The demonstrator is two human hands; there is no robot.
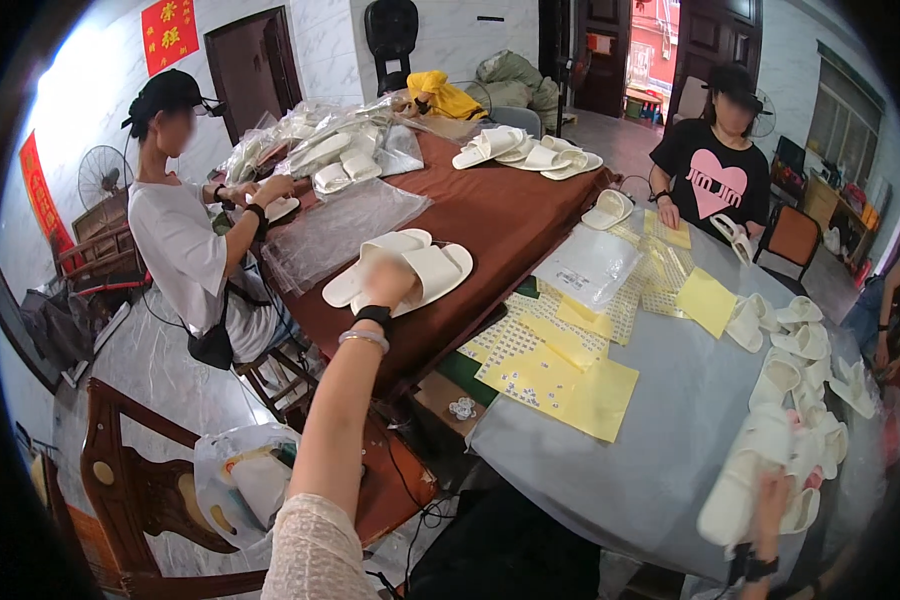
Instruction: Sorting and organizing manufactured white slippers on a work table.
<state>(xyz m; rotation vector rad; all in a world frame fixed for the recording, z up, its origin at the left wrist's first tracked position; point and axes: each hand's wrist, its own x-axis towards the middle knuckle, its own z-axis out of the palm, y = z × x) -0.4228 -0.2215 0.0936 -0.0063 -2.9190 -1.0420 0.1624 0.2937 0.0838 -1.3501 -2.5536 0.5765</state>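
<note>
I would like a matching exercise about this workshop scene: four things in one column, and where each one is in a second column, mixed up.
Things:
1. left hand
2. right hand
3. yellow sheets
4. plastic bag

Places:
A. flat on the grey table
B. on the wooden chair, lower left
C. on a pair of white slippers on the brown table
D. on a white slipper at the lower right heap

Pairs: 1-C, 2-D, 3-A, 4-B
</note>
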